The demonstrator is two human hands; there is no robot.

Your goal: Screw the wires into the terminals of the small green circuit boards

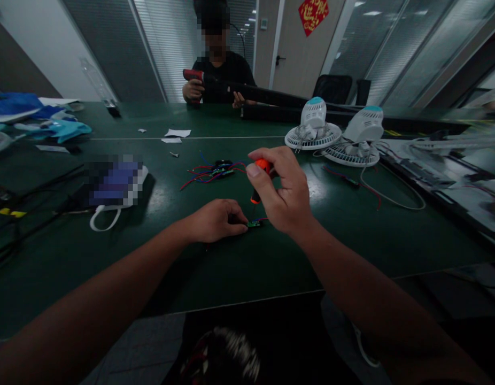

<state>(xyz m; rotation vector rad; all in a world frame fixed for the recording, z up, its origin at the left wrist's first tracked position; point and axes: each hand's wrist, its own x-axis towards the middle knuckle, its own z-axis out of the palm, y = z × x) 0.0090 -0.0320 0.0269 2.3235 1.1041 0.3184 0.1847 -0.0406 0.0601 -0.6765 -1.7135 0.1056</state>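
Observation:
My right hand (285, 190) grips an orange and black screwdriver (263, 164), its handle upright and its shaft pointing down. Below it lies a small green circuit board (254, 224) on the dark green table. Thumb and fingers of my left hand (217, 220) pinch the board's left end. The screwdriver's tip is too fine to make out, so I cannot tell whether it touches the board. A red and blue wire runs off the board's right side. Just beyond my hands sits a bunch of circuit boards with red and blue wires (221, 171).
Two white fans (314, 131) stand at the back right, near another wired board (347, 179). A blurred device with a white cable (105, 219) lies left. Paper scraps (178, 133) lie farther back. Across the table a person (221, 69) holds a red power tool (193, 75).

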